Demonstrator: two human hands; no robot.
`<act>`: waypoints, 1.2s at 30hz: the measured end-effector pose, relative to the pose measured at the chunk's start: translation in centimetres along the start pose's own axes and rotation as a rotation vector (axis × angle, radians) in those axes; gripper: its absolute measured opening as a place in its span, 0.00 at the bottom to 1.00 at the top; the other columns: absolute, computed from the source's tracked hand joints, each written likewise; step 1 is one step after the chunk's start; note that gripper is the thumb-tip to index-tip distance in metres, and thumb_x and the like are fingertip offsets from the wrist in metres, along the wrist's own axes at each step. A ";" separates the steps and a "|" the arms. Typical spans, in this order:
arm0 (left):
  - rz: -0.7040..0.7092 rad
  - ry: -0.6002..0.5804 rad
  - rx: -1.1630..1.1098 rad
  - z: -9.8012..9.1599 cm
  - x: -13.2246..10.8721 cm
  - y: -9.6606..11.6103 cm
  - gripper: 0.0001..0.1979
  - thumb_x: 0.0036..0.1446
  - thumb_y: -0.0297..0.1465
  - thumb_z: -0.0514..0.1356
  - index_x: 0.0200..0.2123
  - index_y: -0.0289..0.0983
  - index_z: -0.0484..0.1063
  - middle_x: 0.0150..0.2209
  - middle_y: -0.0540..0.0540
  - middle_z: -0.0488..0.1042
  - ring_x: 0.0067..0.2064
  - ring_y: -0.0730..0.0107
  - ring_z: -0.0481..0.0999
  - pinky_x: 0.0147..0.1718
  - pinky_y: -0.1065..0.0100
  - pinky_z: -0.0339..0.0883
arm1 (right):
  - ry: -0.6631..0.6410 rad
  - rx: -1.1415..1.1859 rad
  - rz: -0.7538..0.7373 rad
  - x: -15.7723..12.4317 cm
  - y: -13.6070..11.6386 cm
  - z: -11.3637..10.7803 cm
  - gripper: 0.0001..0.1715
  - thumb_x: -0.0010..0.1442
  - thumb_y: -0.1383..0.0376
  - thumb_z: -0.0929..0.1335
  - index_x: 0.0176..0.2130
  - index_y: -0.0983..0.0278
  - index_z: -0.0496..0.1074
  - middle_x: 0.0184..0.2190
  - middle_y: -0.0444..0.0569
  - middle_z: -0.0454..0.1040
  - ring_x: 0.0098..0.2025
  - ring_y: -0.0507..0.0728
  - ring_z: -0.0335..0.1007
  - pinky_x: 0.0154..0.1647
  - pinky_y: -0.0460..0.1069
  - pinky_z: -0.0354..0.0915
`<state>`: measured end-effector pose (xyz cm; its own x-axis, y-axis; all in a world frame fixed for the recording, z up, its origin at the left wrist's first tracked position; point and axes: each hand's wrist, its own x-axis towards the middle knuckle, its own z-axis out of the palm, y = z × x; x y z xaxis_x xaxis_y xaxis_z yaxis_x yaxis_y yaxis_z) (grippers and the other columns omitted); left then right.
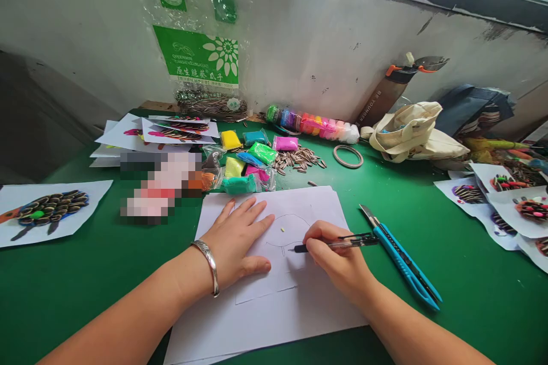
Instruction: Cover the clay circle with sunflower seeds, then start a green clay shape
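White paper [317, 296] lies on the green table, with more sheets beneath it. Thin pen lines on it form a rounded, dome-like outline, two short strokes below and parts of a straight-sided frame. My left hand [237, 239] presses flat on the sheet, fingers spread, a silver bracelet [208, 265] at its wrist. In my right hand [338, 259] is a black pen [329, 244], pinched between thumb and fingers, its tip at or just above the paper beside the short strokes. A small yellow-green speck sits inside the outline. Right of the paper lies a blue utility knife [400, 259], blade showing.
Behind the paper are colourful clay packets [262, 153], loose sunflower seeds [299, 158] and a tape roll [348, 156]. A seed bag [201, 63] leans on the wall. Seed-decorated sheets [55, 211] lie left and right. A cloth bag [406, 131] and bottle [383, 94] stand back right.
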<state>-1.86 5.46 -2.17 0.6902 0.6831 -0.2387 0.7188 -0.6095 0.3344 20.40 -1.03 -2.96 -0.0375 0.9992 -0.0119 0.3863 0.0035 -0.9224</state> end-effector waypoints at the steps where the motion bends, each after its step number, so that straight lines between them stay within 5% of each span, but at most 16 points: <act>1: -0.005 -0.004 0.007 -0.1 0.0 0.1 0.38 0.50 0.47 0.62 0.63 0.46 0.56 0.68 0.43 0.48 0.68 0.50 0.41 0.62 0.42 0.37 | 0.032 0.018 0.007 0.1 0.1 -0.2 0.09 0.53 0.68 0.62 0.23 0.64 0.67 0.17 0.40 0.62 0.22 0.50 0.56 0.23 0.45 0.52; 5: -0.047 0.021 0.031 -0.1 -0.1 0.5 0.37 0.50 0.46 0.63 0.62 0.46 0.58 0.67 0.44 0.49 0.68 0.51 0.43 0.62 0.43 0.38 | 0.118 0.069 0.064 0.2 0.9 -1.1 0.09 0.53 0.68 0.62 0.23 0.64 0.68 0.16 0.40 0.61 0.21 0.50 0.56 0.22 0.46 0.52; 36: -0.052 0.064 0.033 0.3 0.0 0.5 0.37 0.50 0.46 0.62 0.62 0.46 0.59 0.67 0.45 0.50 0.67 0.48 0.46 0.62 0.44 0.39 | 0.050 -0.018 0.026 0.0 0.9 -0.9 0.09 0.52 0.69 0.62 0.22 0.63 0.66 0.16 0.41 0.60 0.21 0.50 0.53 0.22 0.46 0.51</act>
<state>-1.46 4.98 -2.24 0.6459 0.7378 -0.1960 0.7567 -0.5845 0.2930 21.56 -0.94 -3.40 0.0191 0.9997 -0.0159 0.4034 -0.0223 -0.9147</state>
